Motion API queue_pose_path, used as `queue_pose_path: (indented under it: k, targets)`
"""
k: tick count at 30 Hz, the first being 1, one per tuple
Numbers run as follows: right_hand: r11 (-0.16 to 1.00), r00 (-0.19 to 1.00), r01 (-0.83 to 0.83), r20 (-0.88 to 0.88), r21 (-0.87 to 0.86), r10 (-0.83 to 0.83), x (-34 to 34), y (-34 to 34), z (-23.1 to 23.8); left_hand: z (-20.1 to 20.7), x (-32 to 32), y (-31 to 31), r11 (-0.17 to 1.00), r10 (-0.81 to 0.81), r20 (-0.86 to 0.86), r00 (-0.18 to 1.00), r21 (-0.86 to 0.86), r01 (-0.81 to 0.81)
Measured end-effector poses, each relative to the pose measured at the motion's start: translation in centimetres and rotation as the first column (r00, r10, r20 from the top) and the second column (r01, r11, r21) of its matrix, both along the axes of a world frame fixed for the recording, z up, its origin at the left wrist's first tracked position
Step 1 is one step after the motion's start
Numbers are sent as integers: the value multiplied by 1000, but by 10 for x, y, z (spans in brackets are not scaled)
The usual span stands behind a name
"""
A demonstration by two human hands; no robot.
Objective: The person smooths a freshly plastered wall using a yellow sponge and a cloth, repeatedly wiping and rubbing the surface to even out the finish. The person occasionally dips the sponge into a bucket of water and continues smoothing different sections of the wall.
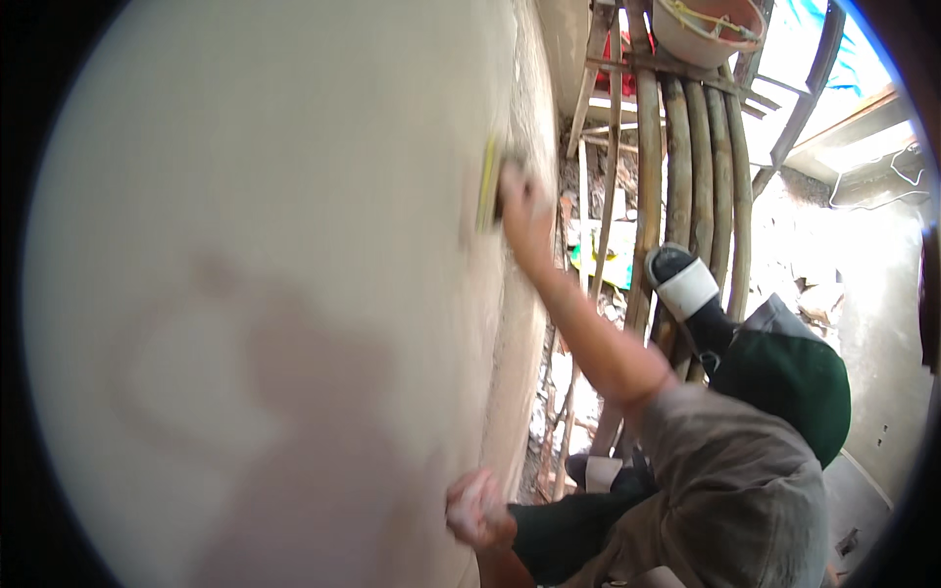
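My right arm reaches far out along a pale plastered wall [294,147]. My right hand [526,201] is closed around the grip of a hand float [487,184], whose flat face with a yellow edge lies against the wall near its corner; motion blurs both. Lower down, close to the wall's edge, my left hand [477,510] is curled closed and smeared with whitish stuff. Whatever it may hold is hidden by the fingers.
I crouch on a scaffold of bamboo poles [701,157], my sandalled foot [683,282] resting on it. A bucket [711,29] with a yellow handle stands at its far end. Rubble [818,294] lies below. My shadow [314,392] falls on the wall.
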State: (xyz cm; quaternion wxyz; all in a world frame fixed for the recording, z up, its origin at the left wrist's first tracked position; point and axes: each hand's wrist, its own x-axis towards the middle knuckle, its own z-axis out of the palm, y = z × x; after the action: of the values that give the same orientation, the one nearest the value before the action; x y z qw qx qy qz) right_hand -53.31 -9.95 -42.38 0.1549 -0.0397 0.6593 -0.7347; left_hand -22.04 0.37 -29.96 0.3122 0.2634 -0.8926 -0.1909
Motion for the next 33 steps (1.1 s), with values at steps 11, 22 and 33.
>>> queue_pose_path:
  k: [11, 22, 33]
  targets:
    - [972, 980, 178, 65, 153, -189, -144, -78, -41, 203, 39, -90, -311, 806, -450, 385, -875, -371]
    - [988, 988, 127, 83, 86, -134, -232, -110, -29, 273, -6, -107, -632, 502, -833, -234, -537, 558]
    - [994, 995, 50, 81, 95, -57, -222, -111, -45, 278, 8, -117, -595, 796, -594, 118, -730, 337]
